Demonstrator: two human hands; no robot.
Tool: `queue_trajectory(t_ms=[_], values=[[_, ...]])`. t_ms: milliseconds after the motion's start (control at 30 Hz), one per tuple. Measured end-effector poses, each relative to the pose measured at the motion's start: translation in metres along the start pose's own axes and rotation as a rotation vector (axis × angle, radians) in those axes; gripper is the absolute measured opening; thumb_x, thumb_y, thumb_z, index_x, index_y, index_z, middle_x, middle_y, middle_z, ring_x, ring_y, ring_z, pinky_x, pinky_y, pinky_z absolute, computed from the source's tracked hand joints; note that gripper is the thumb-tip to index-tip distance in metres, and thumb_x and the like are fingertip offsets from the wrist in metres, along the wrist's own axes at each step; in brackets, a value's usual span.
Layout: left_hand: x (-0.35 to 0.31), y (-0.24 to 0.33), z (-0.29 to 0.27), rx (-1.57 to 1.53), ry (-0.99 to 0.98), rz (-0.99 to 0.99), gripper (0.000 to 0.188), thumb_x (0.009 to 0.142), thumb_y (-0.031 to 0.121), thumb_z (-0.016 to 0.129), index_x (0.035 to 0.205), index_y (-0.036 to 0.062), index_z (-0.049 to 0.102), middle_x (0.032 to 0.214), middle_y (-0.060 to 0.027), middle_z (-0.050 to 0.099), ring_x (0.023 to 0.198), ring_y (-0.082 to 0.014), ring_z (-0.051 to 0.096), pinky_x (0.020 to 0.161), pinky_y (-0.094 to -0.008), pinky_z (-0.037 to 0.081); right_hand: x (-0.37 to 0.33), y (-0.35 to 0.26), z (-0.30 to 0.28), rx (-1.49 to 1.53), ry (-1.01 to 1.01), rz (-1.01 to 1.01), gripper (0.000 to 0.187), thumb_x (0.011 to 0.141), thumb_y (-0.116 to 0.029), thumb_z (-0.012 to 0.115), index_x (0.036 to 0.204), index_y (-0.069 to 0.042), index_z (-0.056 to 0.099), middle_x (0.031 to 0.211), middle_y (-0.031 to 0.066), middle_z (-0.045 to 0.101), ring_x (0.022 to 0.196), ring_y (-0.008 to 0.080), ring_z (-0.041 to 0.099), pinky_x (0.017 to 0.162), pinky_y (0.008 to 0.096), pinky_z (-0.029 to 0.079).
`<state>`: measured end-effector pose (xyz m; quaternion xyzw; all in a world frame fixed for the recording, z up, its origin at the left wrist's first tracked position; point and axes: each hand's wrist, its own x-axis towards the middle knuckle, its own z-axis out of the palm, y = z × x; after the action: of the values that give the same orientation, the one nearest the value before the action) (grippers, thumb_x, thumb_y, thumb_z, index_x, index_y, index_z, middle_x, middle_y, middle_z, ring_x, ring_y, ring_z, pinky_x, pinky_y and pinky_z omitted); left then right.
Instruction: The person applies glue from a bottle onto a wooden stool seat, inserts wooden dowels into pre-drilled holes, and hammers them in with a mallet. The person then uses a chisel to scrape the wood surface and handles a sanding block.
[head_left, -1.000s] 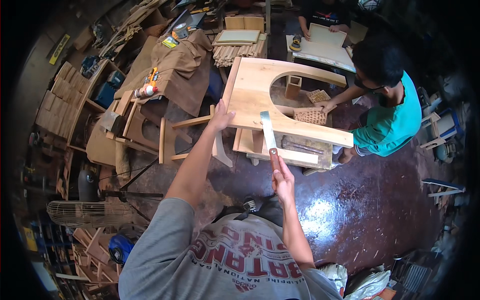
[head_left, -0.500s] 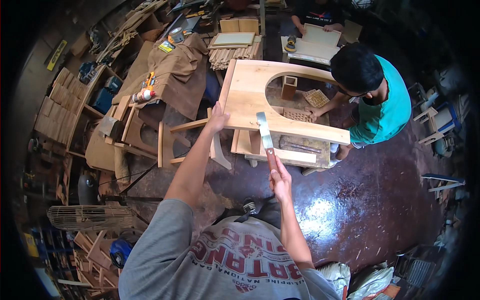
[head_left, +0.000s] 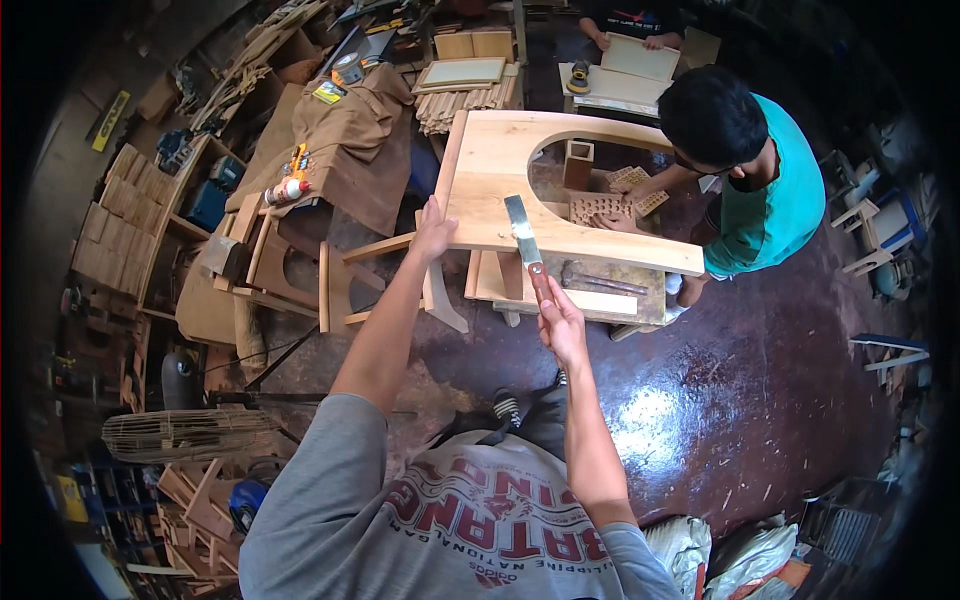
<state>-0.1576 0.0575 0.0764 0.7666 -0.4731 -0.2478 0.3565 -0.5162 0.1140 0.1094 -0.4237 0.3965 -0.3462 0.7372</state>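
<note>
My right hand [head_left: 563, 325] grips a putty knife [head_left: 538, 275] by its brown wooden handle. Its flat metal blade lies over the near part of a pale wooden panel [head_left: 490, 180] with a large arched cut-out, beside a small bit of pale matter. At the panel's near left corner, my left hand [head_left: 435, 230] is closed on the edge, fingers partly hidden. The panel rests raised on a low workbench [head_left: 655, 300]. Through the cut-out show perforated wooden blocks [head_left: 598, 208] and a hollow square wooden piece [head_left: 578, 165].
A person in a green shirt [head_left: 765, 190] sits at the right, hands on the perforated blocks. Another person [head_left: 635, 20] handles a framed board at the back. Wooden chair parts [head_left: 335, 285] and a cloth-covered table [head_left: 350, 150] stand left; a fan [head_left: 190, 435] is lower left.
My right hand has moved the putty knife slightly up and left across the panel. My left hand keeps its hold. The green-shirted person's second hand has come onto the perforated blocks.
</note>
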Motion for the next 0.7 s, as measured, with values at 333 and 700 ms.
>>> queue_trajectory(t_ms=[333, 700], values=[[-0.007, 0.004, -0.001, 0.009, 0.031, -0.035, 0.09, 0.099, 0.029, 0.059, 0.164, -0.0068, 0.007, 0.173, -0.0262, 0.01, 0.162, -0.0329, 0.005, 0.13, -0.0387, 0.01, -0.043, 0.024, 0.001, -0.061, 0.065, -0.007, 0.059, 0.104, -0.008, 0.054, 0.161, -0.014, 0.042, 0.075, -0.0006, 0.054, 0.051, 0.0054, 0.041, 0.045, 0.0225, 0.032], [-0.04, 0.142, 0.036, 0.569, 0.106, 0.804, 0.015, 0.082, 0.026, 0.076, 0.086, 0.0116, 0.079, 0.094, -0.0051, 0.071, 0.098, -0.0256, 0.064, 0.091, -0.0416, 0.046, -0.028, 0.021, 0.004, -0.043, 0.066, -0.019, 0.058, 0.104, -0.011, 0.056, 0.161, -0.015, 0.042, 0.075, -0.001, 0.054, 0.052, 0.0055, 0.042, 0.046, 0.0223, 0.033]])
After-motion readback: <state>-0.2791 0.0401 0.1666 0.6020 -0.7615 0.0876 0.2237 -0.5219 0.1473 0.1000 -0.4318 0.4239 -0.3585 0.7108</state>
